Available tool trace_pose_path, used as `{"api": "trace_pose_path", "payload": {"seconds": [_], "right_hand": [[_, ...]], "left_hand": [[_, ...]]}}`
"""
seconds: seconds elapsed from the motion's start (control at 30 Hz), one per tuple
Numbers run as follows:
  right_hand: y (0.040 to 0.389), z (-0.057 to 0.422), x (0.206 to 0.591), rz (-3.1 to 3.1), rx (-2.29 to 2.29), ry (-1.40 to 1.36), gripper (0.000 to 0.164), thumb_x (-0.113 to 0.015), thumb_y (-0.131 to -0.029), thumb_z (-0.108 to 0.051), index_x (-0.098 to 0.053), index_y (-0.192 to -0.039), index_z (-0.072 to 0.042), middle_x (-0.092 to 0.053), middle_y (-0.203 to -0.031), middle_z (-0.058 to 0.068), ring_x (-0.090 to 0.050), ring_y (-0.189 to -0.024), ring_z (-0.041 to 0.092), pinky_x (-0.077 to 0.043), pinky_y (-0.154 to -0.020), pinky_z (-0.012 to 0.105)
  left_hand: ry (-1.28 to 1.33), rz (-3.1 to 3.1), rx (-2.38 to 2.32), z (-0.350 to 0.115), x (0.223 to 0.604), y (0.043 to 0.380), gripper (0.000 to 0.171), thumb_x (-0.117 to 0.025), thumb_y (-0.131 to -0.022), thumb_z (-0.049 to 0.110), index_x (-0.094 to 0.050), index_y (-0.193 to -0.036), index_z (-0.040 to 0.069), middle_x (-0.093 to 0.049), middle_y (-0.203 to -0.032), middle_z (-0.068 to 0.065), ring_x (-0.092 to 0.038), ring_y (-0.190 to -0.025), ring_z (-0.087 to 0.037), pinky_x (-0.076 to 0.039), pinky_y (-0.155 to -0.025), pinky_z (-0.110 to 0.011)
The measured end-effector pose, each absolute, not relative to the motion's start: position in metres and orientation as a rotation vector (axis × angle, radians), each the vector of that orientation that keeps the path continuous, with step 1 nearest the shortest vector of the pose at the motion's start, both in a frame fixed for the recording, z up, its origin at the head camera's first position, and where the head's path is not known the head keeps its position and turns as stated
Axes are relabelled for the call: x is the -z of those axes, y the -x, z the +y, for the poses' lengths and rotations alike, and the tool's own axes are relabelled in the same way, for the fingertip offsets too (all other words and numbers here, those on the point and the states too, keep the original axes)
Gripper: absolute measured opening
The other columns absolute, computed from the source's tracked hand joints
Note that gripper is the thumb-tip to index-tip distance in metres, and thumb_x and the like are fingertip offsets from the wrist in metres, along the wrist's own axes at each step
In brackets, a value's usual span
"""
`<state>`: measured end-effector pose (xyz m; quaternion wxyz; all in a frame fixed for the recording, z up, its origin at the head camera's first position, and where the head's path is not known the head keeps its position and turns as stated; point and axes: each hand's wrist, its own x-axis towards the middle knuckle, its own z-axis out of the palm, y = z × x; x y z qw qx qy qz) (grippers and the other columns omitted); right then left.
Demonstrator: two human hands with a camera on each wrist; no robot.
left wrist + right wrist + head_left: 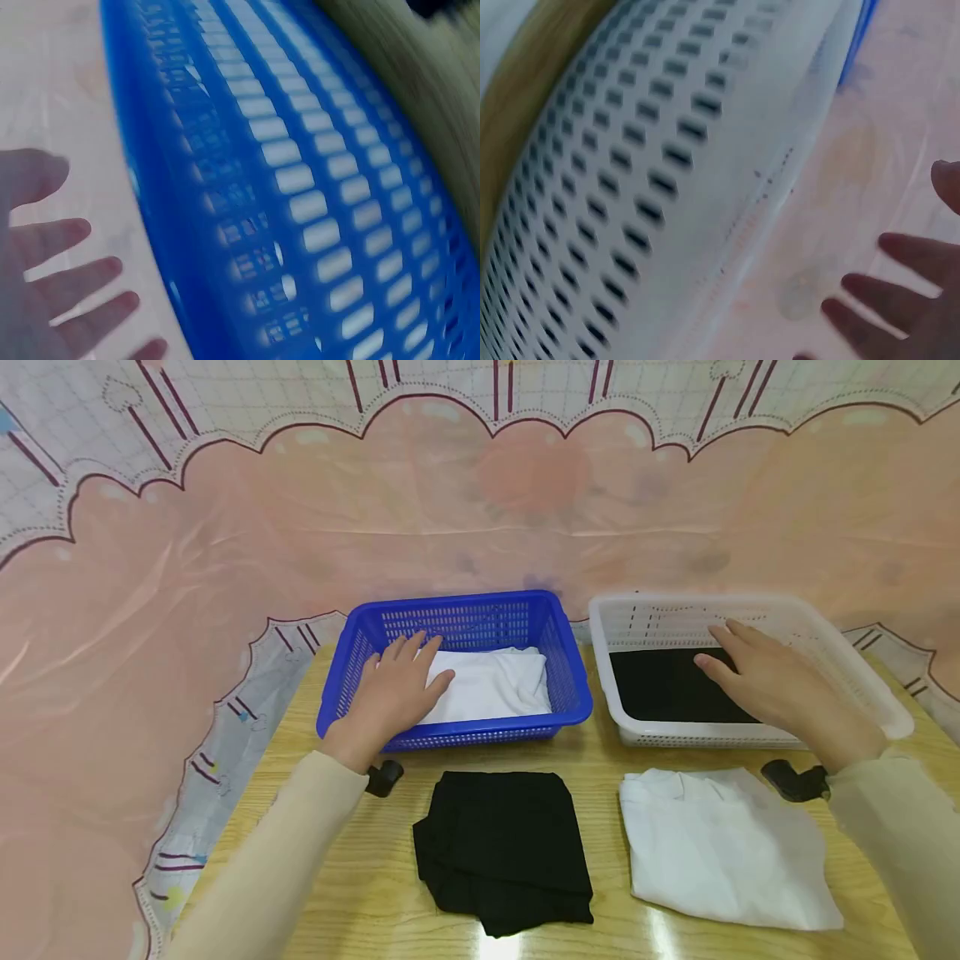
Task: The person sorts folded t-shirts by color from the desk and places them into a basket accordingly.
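Observation:
In the head view my left hand (397,689) hovers over the left side of a blue plastic basket (457,727), its fingers spread and holding nothing. Folded white cloth (491,685) lies inside that basket. Over the white plastic basket (697,728) is my right hand (776,681), fingers extended, with nothing in it. Folded black cloth (660,685) covers part of that basket's floor. Both wrist views show spread fingers beyond the perforated basket walls. On the table in front lie a folded black garment (502,852) and a folded white garment (723,847).
The baskets stand side by side at the back of a wooden table (360,877). Behind them hangs a pink patterned curtain (480,518), which also runs down the left side. Dark wrist-worn devices (795,781) show beside both sleeves.

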<state>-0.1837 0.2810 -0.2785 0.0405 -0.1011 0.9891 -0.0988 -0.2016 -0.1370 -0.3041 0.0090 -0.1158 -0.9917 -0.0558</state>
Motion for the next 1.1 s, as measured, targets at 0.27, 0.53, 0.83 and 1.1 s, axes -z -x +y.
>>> {"api": "trace_pose_path", "payload": {"seconds": [0.27, 0.53, 0.83, 1.1], "right_hand": [[0.160, 0.263, 0.298, 3.152, 0.857, 0.327, 0.049, -0.040, -0.092, -0.045, -0.046, -0.130, -0.015, -0.054, -0.122, 0.010, -0.052, -0.105, 0.032, -0.039, -0.081, 0.046], [0.141, 0.241, 0.314, 3.016, 1.396, 0.344, 0.031, -0.046, -0.093, -0.034, -0.054, -0.121, -0.025, -0.063, -0.104, -0.002, -0.058, -0.091, 0.004, -0.042, -0.074, 0.013], [0.136, 0.218, 0.317, 2.669, 1.810, 0.469, 0.030, -0.046, -0.094, -0.026, -0.055, -0.118, -0.011, -0.060, -0.108, 0.010, -0.060, -0.093, 0.018, -0.047, -0.078, 0.022], [0.134, 0.207, 0.318, 2.639, 1.676, 0.510, 0.031, -0.045, -0.094, -0.027, -0.056, -0.116, -0.009, -0.061, -0.107, 0.006, -0.059, -0.094, 0.018, -0.047, -0.078, 0.023]], "left_hand": [[0.386, -2.828, 0.631, -0.129, 0.299, 0.170, 0.038, -0.044, -0.091, 0.040, -0.052, -0.123, 0.021, -0.053, -0.112, 0.001, -0.052, -0.099, -0.017, -0.045, -0.078, -0.038], [0.269, -2.824, 0.980, -0.132, 0.305, 0.143, 0.035, -0.043, -0.091, 0.044, -0.056, -0.116, 0.023, -0.059, -0.097, 0.005, -0.056, -0.086, -0.014, -0.046, -0.068, -0.033], [0.106, -2.828, 1.118, -0.134, 0.308, 0.129, 0.034, -0.042, -0.090, 0.048, -0.060, -0.104, 0.022, -0.063, -0.088, 0.006, -0.060, -0.073, -0.009, -0.044, -0.061, -0.031], [0.176, -3.188, 0.810, -0.137, 0.306, 0.127, 0.040, -0.040, -0.091, 0.047, -0.063, -0.073, 0.020, -0.059, -0.064, 0.003, -0.053, -0.059, -0.012, -0.039, -0.056, -0.031]]}}
